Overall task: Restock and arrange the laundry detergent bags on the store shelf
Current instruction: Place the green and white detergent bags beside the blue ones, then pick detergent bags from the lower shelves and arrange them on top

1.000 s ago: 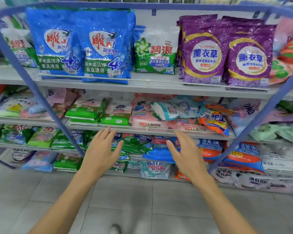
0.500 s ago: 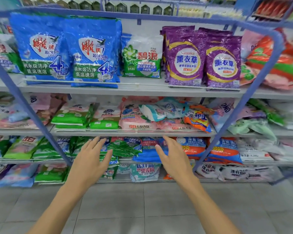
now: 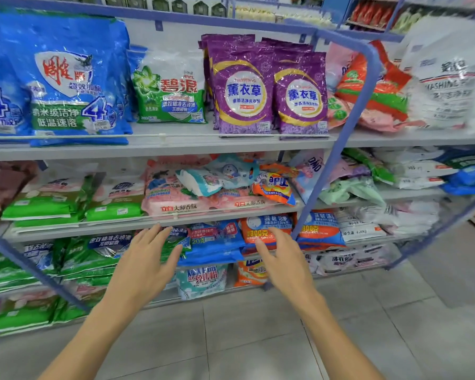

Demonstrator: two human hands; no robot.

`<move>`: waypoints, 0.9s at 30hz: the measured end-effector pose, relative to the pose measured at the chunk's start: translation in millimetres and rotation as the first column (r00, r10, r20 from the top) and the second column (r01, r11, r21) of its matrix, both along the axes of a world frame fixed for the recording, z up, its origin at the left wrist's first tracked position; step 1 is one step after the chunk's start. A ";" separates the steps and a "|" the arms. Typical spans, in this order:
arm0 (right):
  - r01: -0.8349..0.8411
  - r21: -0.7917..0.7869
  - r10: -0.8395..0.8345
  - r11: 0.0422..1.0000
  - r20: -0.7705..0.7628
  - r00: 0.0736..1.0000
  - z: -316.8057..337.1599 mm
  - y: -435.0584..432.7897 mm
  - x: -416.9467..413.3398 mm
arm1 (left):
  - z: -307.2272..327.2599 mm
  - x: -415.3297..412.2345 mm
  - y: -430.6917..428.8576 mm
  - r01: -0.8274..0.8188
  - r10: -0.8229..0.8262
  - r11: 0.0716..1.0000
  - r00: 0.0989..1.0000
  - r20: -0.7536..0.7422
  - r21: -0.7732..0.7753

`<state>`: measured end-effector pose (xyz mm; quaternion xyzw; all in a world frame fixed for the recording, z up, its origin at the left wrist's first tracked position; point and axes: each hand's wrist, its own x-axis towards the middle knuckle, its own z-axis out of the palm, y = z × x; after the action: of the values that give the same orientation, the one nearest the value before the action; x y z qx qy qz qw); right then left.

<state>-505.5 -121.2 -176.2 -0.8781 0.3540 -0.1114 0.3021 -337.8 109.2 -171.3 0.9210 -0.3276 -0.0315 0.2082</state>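
Observation:
Detergent bags fill a grey store shelf. On the top level stand big blue bags, a green and white bag and two purple bags. Below them lie pink bags, a light blue bag and a small orange bag in a loose heap. My left hand and my right hand reach forward with straight fingers, empty, in front of the third level's blue bags and orange bags.
A blue metal frame crosses the view in front of the shelf, one bar slanting down at left. White bags stand top right. Green flat packs are stacked at left. Grey floor tiles lie below.
The view has swung to the right and drawn closer to the shelf. Both hands have stayed open and stretched out, now in front of the third level.

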 end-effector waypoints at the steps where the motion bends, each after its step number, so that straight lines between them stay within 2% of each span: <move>1: 0.022 0.009 -0.022 1.000 0.007 1.000 1.0 -8.1 -6.6 | 0.6 -4.1 -11.4 0.016 -0.016 1.000 1.000 -0.003 -0.004; 13: 0.249 0.188 -0.262 0.950 0.045 0.964 -1.5 -114.4 -74.6 | 3.8 -56.3 -167.5 0.246 -0.249 0.968 0.965 -0.077 -0.046; 21: 0.331 0.175 -0.347 0.927 0.070 0.935 -13.4 -201.3 -74.2 | -2.5 -55.3 -289.8 0.397 -0.403 0.914 0.913 -0.065 -0.084; 27: 0.373 0.127 -0.383 0.919 0.066 0.921 3.9 -285.0 -69.0 | 5.2 -43.7 -392.3 0.439 -0.451 0.889 0.889 -0.080 -0.130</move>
<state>-574.5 -406.1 -172.3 -0.7687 0.5089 -0.1870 0.3393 -381.5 -283.1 -166.1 0.8056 -0.5196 -0.1105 0.2625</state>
